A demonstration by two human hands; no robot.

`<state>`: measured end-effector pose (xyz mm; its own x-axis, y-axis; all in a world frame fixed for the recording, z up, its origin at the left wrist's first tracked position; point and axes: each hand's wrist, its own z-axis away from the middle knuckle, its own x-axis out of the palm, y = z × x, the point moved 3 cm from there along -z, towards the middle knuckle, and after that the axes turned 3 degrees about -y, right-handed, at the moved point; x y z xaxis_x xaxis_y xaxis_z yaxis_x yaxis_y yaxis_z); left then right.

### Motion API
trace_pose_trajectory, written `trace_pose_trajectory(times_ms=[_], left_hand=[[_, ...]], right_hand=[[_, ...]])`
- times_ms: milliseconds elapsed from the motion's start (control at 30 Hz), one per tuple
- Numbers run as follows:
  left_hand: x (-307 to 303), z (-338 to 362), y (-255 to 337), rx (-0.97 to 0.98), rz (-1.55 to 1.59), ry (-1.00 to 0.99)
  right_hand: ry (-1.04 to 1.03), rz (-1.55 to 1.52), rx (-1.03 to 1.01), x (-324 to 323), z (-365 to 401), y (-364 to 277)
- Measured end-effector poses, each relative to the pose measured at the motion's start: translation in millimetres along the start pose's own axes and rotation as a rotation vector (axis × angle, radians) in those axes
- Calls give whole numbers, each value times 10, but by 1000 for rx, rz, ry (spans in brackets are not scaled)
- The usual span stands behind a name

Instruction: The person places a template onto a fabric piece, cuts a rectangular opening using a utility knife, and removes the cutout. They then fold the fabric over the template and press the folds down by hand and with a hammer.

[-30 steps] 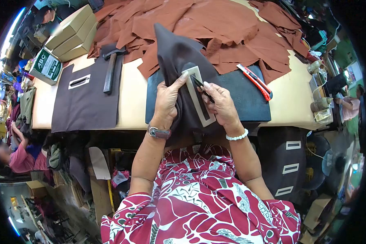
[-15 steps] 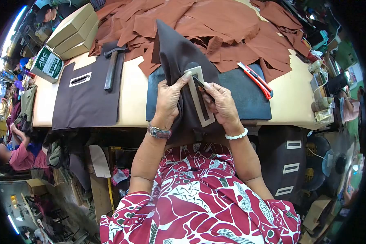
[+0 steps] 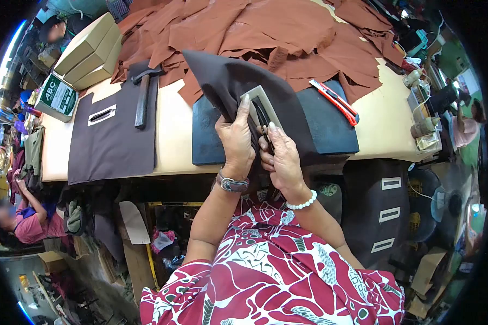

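Observation:
A dark brown leather piece is raised above the table's front edge, its pointed corner folded up. On it sits a pale rectangular frame around a long slot with a dark strip bulging inside. My left hand grips the leather from the left, thumb pressed on the frame's upper left corner. My right hand is closed at the lower part of the slot, thumb and fingers pinching its dark edge; what lies under the fingers is partly hidden. Behind the leather lies a dark cutting board.
A red utility knife rests on the board's right. At left lie a hammer and another dark leather piece with a framed slot. Reddish-brown leather sheets cover the back. Boxes stand back left. More framed leather hangs at right.
The leather has tilted, its pointed corner swinging left and down. My right hand has moved down and left along the slot, while my left hand has shifted slightly right.

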<state>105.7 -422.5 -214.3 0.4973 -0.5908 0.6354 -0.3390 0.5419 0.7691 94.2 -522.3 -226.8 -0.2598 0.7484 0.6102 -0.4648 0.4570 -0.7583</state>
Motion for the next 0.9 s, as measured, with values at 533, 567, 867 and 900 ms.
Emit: trace_pose_trajectory(times_ms=[533,567,867,900], left_hand=[[-3,76,-87,-14,55,-105],[11,82,-75,-24,49,-92],[10,22,-116,-48,62,-51],[12,29,-105,-52,68,-67]], right_hand=[[41,-22,-210,-14,-124,-20],[42,-16,-212,-31,-129,-23],[54,-10,-246,-73,-150,-5],[56,-11,-251,-80,-154,1]])
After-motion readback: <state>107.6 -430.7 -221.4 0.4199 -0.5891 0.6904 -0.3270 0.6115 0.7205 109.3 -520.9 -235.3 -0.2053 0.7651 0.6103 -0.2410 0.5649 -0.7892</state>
